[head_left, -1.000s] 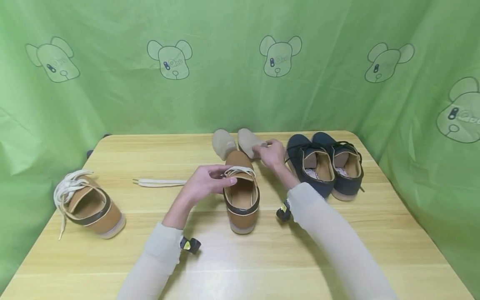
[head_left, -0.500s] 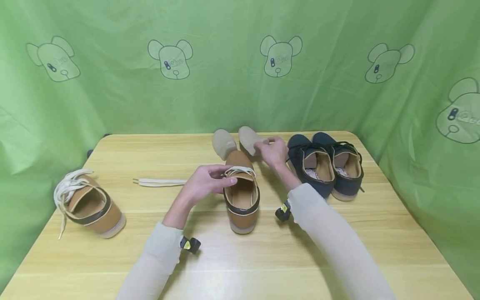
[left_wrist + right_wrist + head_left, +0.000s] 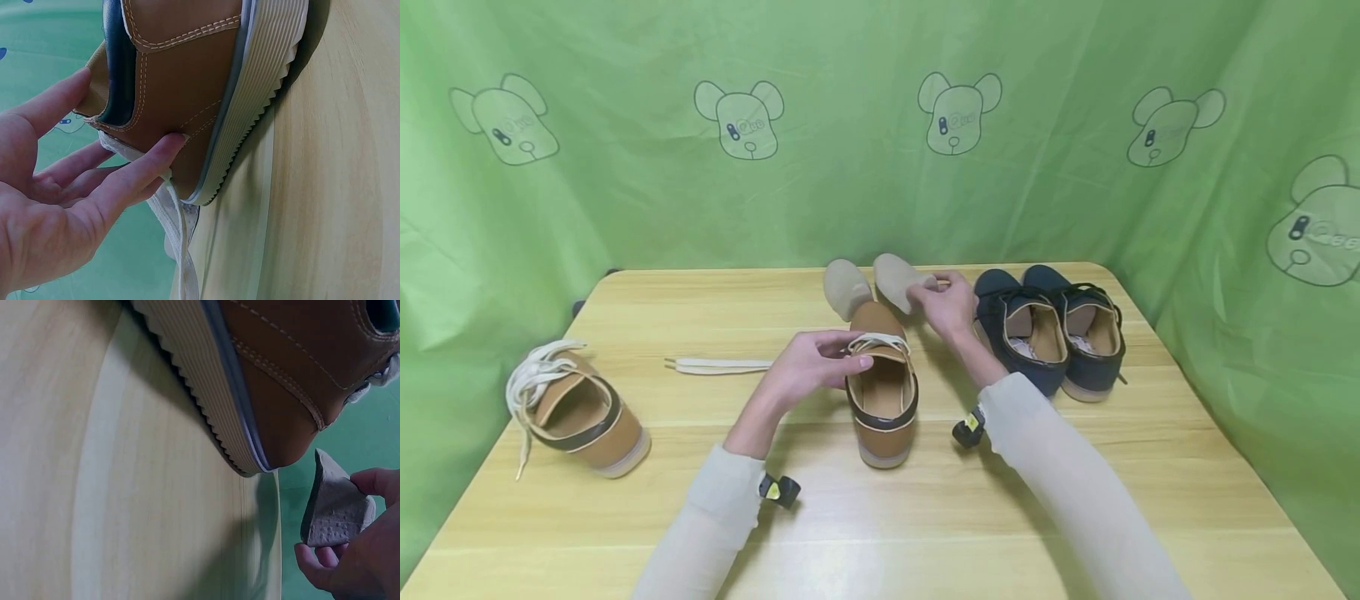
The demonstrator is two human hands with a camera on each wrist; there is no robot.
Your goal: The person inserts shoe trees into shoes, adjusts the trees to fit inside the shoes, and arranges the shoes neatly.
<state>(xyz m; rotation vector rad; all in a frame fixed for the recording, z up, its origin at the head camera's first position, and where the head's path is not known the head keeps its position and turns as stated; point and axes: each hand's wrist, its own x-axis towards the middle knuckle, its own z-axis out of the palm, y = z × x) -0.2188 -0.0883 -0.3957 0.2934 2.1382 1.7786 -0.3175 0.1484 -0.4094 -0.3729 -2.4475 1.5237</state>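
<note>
A brown lace-up shoe (image 3: 886, 437) stands mid-table, heel toward me. My left hand (image 3: 805, 367) holds it from the left, thumb at the tongue and a finger against the side, as the left wrist view shows. White laces (image 3: 718, 366) trail leftward from beneath that hand. Beyond the shoe's toe are two grey moulded toe-shaped shoe inserts. My right hand (image 3: 949, 308) pinches the right insert (image 3: 895, 279) by its near end; its rough grey surface (image 3: 340, 509) shows in the right wrist view. The left insert (image 3: 846, 287) rests on the table, untouched.
Another brown shoe (image 3: 583, 412) with loosened white laces stands at the left. Two navy shoes (image 3: 1041, 362) (image 3: 1093, 375) with black laces stand side by side right of my right hand. A green curtain (image 3: 850, 200) surrounds the wooden table (image 3: 850, 533).
My right hand has shifted slightly, raising the right insert a little. My left hand and the brown shoe have stayed in place.
</note>
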